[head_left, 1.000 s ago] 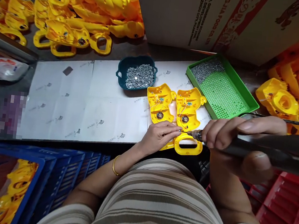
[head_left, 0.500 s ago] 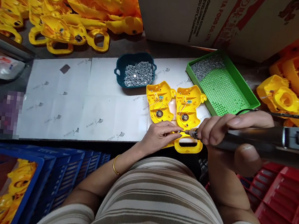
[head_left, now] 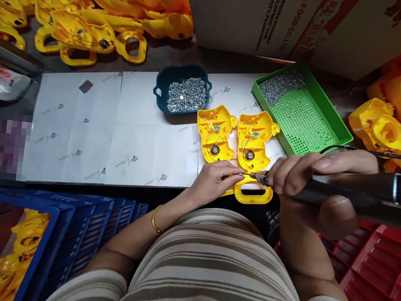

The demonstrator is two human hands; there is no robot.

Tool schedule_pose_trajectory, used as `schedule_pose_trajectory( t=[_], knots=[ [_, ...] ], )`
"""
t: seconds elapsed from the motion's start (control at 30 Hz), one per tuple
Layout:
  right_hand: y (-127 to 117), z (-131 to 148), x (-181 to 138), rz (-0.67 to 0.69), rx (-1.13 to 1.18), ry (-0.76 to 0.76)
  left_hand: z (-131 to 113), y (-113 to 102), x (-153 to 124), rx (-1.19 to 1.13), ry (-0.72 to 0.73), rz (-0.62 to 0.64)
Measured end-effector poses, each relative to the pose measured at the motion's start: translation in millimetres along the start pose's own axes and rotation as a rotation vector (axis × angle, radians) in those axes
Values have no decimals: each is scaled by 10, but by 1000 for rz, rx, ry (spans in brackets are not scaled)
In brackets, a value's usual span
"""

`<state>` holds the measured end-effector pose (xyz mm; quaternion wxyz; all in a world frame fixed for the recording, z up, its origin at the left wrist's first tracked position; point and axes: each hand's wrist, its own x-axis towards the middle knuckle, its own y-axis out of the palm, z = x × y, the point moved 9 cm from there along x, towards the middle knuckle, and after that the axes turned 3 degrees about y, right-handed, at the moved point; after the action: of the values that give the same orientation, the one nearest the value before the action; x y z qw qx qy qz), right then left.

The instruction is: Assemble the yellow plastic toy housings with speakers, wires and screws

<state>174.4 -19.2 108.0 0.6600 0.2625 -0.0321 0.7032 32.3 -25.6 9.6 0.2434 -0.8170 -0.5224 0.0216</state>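
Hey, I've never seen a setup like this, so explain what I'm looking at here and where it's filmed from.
There's no robot: these are a person's bare hands, seen by a camera worn on their head, looking forward and down. The right hand grips a dark, driver-like tool. The left hand pinches near its tip; whatever is between the fingertips is too small to tell. By them, two open yellow shells with wires inside lie on a white surface, near a teal tub and a green tray, both holding small metal pieces.
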Motion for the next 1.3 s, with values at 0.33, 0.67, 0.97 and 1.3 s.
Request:
schedule_pose_trajectory(
  t=[0.33,0.67,0.97,1.3],
  knots=[
    [10,-113,-42,71,43,-9,-4,9,5,16,-3,-8],
    [39,-85,-20,107,57,-10,-28,25,10,71,17,52],
    [98,-55,-8,24,18,-74,-115,33,30,144,109,69],
    [5,107,42,21,-9,-118,-129,-66,23,263,91,-37]
  ],
)
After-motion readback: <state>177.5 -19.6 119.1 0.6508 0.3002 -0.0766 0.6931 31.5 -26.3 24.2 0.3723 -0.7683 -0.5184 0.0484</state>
